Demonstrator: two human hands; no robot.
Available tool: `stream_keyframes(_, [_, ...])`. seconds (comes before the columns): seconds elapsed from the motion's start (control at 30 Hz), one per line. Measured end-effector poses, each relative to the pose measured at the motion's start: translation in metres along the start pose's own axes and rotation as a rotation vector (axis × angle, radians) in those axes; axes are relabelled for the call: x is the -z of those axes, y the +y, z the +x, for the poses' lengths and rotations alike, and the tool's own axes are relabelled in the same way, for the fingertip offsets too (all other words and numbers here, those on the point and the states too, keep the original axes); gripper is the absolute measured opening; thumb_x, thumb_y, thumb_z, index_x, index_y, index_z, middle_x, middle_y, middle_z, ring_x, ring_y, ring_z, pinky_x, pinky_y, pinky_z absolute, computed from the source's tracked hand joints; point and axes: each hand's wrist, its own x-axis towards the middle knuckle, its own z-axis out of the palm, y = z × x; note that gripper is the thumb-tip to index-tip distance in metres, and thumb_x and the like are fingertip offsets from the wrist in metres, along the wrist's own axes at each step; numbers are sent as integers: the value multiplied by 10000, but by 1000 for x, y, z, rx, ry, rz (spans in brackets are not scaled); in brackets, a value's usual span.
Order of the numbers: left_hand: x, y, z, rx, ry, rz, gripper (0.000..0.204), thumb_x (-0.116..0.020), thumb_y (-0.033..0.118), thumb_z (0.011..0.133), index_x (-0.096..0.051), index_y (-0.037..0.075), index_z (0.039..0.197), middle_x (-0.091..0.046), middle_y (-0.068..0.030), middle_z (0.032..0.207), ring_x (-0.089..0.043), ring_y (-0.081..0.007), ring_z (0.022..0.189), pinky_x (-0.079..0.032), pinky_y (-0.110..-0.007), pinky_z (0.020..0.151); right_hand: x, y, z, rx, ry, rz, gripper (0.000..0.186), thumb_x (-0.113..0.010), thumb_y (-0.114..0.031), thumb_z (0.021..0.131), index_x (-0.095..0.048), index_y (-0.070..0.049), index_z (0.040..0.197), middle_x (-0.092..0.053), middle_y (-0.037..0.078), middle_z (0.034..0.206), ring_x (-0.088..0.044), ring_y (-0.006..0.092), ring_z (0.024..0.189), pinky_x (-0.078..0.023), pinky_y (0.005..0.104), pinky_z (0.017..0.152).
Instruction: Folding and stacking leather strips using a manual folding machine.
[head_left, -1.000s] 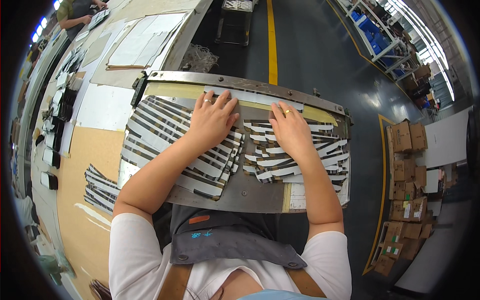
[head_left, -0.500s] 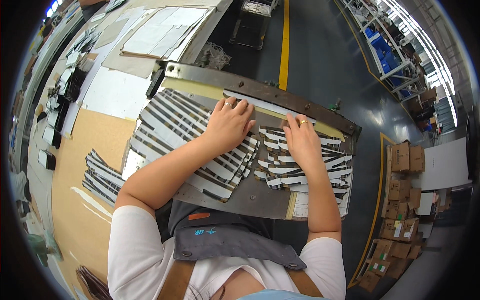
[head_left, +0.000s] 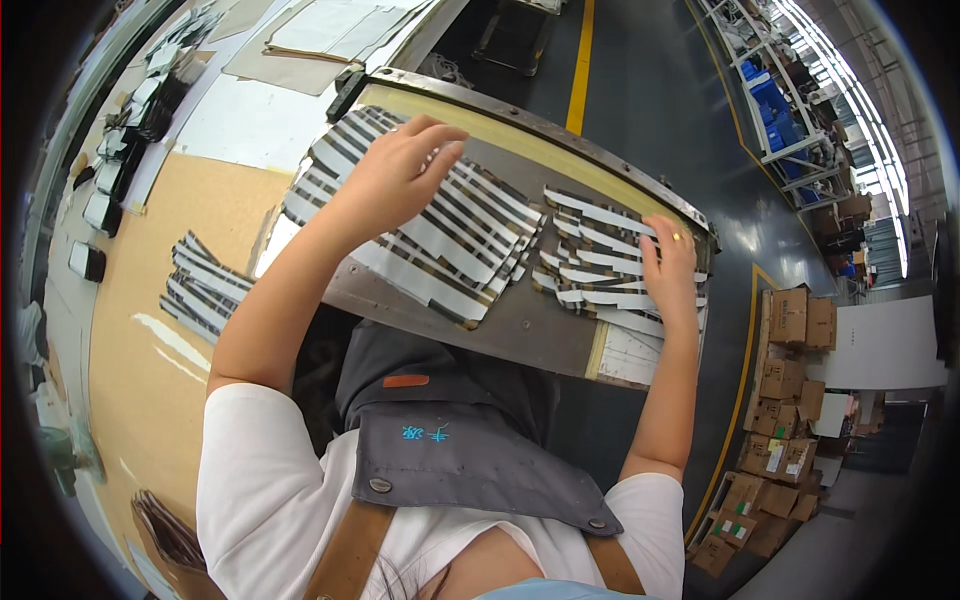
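Note:
A fan of long white strips with dark edges (head_left: 455,235) lies on the left of the grey metal plate (head_left: 525,325). My left hand (head_left: 400,170) is raised over its upper part, fingers bent and thumb apart, with nothing visible in it. On the right is a second, looser pile of similar strips (head_left: 590,255). My right hand (head_left: 672,265) is at the right end of this pile, its fingertips on the end of the uppermost strip (head_left: 600,212); its grip is partly hidden. A metal bar (head_left: 520,115) with a pale yellow band before it runs along the plate's far edge.
More strips (head_left: 203,285) lie on the tan board (head_left: 130,350) at left. Stacks of small black and white pieces (head_left: 120,150) and paper sheets (head_left: 345,35) are beyond. Cardboard boxes (head_left: 785,380) and a shelf with blue bins (head_left: 770,110) stand right of the aisle.
Both hands have left the far metal bar, where a strip lay under their fingers; none lies there now. My left hand moved left and lifted; my right moved right, to the right pile's end.

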Motion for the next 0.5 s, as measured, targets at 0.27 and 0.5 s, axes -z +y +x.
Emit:
stream_keyframes(0.27, [23,-9,-55,4,52,-81,212,-485,154,952,-637,6,957,-606,-107,1059,-594,-264,985,-459,-334,852,-60,-200,41,478,-116,430,263,-606,-93,823,-572,33,1051,-604,141,1063,-571,290,1004,-502,367,830])
stream_keyframes(0.5, [26,-10,-88,-29,-146,-71,184,-540,142,910,-638,-11,884,-601,-131,913,-579,-294,879,-458,-365,796,-74,-228,45,543,-107,-8,270,-608,-87,712,-610,47,947,-605,127,904,-578,237,893,-526,292,707])
